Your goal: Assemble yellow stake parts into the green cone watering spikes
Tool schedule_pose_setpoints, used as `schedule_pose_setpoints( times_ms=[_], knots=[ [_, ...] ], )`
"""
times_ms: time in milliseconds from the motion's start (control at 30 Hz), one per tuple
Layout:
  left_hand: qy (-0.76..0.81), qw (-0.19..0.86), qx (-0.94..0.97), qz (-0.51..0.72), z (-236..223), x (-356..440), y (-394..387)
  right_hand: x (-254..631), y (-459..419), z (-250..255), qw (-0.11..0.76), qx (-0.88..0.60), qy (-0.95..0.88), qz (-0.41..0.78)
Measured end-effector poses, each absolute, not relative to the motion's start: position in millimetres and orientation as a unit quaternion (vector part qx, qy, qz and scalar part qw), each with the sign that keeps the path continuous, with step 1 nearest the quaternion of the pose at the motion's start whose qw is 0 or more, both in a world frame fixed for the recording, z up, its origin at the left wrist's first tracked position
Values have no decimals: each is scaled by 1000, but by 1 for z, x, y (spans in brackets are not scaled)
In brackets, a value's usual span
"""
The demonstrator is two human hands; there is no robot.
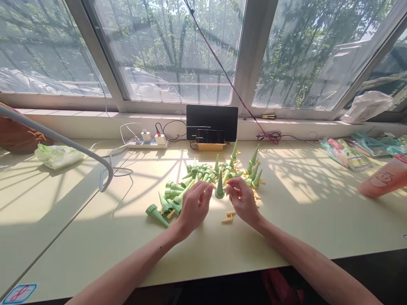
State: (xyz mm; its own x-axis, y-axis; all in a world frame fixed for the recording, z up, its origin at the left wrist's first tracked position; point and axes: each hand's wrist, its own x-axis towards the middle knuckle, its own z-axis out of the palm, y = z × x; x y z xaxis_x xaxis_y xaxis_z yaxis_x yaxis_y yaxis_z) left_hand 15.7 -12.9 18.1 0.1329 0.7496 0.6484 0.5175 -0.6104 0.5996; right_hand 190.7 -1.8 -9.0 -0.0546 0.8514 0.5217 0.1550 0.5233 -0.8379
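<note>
Between my two hands a green plastic watering spike [219,187] stands with its pointed end up and its ribbed collar down. My left hand [196,204] is closed in a pinch at the spike's left side, with a trace of yellow at the fingertips. From the right, my right hand [243,200] pinches at the same spike; its fingertips partly hide what they grip. Several loose yellow pegs [227,220] lie on the table just below the spike. Behind and left of my hands is a heap of green spikes [173,190], mostly lying down. Several upright spikes [253,159] with yellow pegs stand behind my right hand.
A black tablet [212,120] on a stand faces me by the window. To its left is a power strip [148,143] with cables. A grey curved bar [63,137] crosses the left side. A drink cup [383,178] and plastic packets [348,152] sit at the right.
</note>
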Motion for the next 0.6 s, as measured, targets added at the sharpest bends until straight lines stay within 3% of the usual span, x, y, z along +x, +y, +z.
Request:
schedule_pose_setpoints(
  times_ms=[300,600],
  knots=[
    [495,294,694,432,23,20,-16,191,-6,-7,557,-367,-709,228],
    [487,316,703,412,26,21,-16,193,-6,-8,538,-376,-722,220]
  ],
)
